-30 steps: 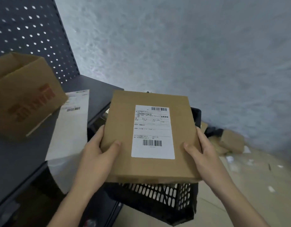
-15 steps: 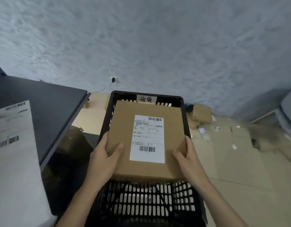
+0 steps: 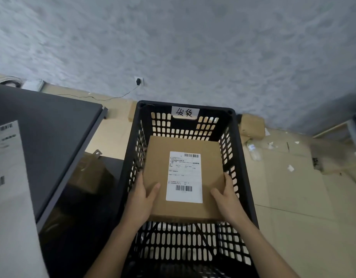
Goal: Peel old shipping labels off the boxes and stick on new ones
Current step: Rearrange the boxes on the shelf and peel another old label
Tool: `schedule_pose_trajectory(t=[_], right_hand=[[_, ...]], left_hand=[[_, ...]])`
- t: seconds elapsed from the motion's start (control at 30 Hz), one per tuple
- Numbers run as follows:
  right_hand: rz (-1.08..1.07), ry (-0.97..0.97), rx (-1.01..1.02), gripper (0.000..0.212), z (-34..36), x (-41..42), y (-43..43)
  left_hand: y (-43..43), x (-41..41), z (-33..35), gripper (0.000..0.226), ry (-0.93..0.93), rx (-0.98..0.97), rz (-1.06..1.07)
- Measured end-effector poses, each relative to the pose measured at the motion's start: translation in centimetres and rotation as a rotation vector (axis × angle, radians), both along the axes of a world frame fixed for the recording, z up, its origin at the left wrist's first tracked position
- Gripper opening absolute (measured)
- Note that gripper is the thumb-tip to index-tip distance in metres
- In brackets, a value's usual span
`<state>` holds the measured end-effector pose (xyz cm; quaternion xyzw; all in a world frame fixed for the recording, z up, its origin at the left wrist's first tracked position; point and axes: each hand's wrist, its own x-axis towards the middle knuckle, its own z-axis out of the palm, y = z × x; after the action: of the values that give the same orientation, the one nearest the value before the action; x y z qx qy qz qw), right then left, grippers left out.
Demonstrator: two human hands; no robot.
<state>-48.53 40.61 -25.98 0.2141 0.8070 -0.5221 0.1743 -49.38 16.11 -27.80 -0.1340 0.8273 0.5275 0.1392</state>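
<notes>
Dark tabletop point(image 3: 53, 125) at left carries a white label sheet point(image 3: 6, 177); on the cardboard-covered floor point(image 3: 293, 217) stands a black crate point(image 3: 245, 177), small boxes point(image 3: 252, 125) and paper scraps beside it

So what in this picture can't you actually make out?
Head view, the only one:
- Small print on the white label on the cardboard box: too small to read.
- Crate floor under the box: hidden by it.
- Fingers of the left hand and right hand: mostly behind the box sides.
- Paper sheet on the dark table: blurred, cut off at the left edge.
</notes>
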Motion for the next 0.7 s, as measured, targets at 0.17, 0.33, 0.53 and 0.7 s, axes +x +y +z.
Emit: schedule_pose_trajectory(t=[0.17, 0.33, 0.53, 0.7], right_hand=[[0.002, -0.021, 0.004, 0.072, -1.3, -0.5, 0.1], [0.009, -0.035, 0.04, 0.071, -2.2, -0.9, -0.3], [0.007, -0.052, 0.038, 0.065, -3.1, -1.1, -0.3], [0.001, -0.059, 0.044, 0.063, -3.9, -1.2, -0.2]], left_hand=[[0.3, -0.7, -1.6, 0.07, -0.065, 0.004, -0.025], [0.4, -0.3, -2.9, 0.069, -0.094, -0.031, 0.005], [0.9, -0.6, -3.8, 0.067, -0.071, -0.061, 0.025], [1.0, -0.5, -4.6, 0.069, -0.092, -0.078, 0.032]])
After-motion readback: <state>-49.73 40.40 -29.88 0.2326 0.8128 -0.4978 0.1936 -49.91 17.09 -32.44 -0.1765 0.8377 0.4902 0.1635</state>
